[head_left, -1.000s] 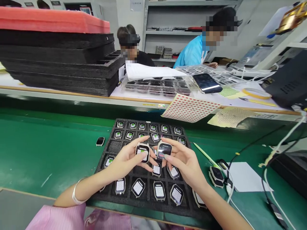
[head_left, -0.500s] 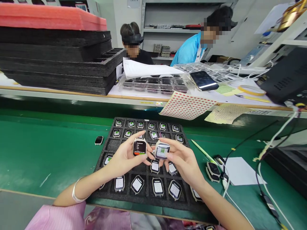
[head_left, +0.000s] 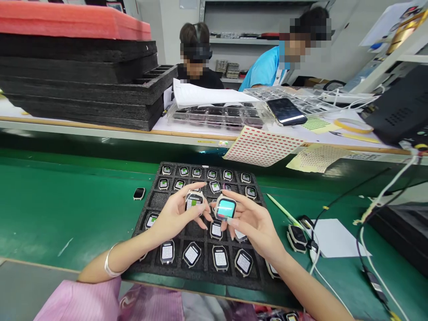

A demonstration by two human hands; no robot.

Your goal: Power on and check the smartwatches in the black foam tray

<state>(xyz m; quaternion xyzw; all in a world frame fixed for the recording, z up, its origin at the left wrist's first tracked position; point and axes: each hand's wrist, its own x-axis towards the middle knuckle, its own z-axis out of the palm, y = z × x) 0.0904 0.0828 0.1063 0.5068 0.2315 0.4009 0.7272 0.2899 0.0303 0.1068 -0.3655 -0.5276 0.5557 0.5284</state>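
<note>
My left hand (head_left: 179, 211) is closed around a smartwatch body (head_left: 193, 200) without a strap; its lit screen shows white and green, and my thumb lies on its lower right. In my right hand (head_left: 256, 223) is a second smartwatch (head_left: 225, 207), its screen bright cyan, with the thumb at its lower edge. Both are held side by side above a black foam tray (head_left: 207, 281). Several more watch bodies lie in the tray's compartments, many with lit screens, such as one watch (head_left: 220, 258) near the front. My hands hide part of the middle rows.
One dark-screened watch (head_left: 139, 193) lies left of the tray. To the right are a green pen (head_left: 282, 208), stacked watches (head_left: 296, 238), white paper (head_left: 337, 238) and cables (head_left: 363, 249). On the shelf stand stacked foam trays (head_left: 76, 84) and a phone (head_left: 286, 111). Two people are behind it.
The left watch's screen has gone from a dark text page to a white and green one. The right watch's screen has turned bright cyan. My left thumb has moved up onto the screen.
</note>
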